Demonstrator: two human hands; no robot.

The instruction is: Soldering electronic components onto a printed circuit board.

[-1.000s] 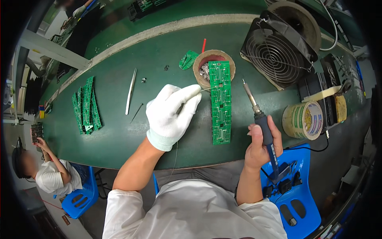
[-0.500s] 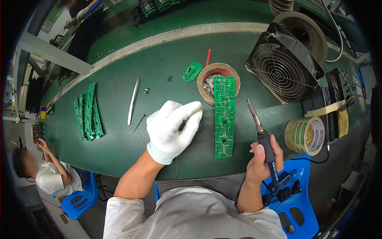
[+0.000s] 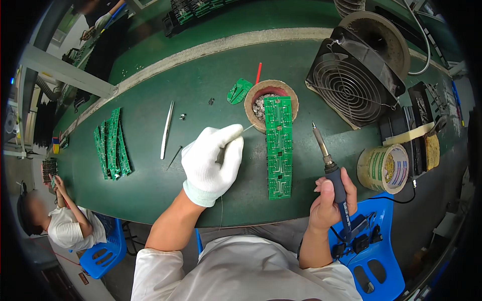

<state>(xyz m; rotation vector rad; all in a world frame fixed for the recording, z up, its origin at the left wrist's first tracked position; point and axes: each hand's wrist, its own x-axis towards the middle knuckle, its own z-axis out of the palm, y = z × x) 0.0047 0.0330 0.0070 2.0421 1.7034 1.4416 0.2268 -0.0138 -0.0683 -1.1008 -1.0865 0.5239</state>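
My left hand [image 3: 211, 163], in a white glove, pinches a thin solder wire [image 3: 249, 128]. A short end of the wire sticks out past the fingertips, and its tail hangs below the wrist. Bare, my right hand [image 3: 327, 204] grips a blue-handled soldering iron [image 3: 335, 176], its tip pointing up and away from me. Between the hands lies a long green circuit board [image 3: 279, 163], its far end resting on a round brown bowl [image 3: 249, 114] with grey scraps inside. Both the wire end and the iron tip are apart from the board.
Left of my glove lie white tweezers [image 3: 167, 130], a dark thin nail-like piece [image 3: 174, 156] and stacked circuit boards [image 3: 113, 145]. A black fan [image 3: 351, 85] and a tape roll [image 3: 384, 168] stand to the right. Another person [image 3: 70, 220] sits at the far left.
My left hand has drawn slightly left, away from the board, with the solder wire still pinched. My right hand and the soldering iron stay nearly the same; the whole view has shifted a little.
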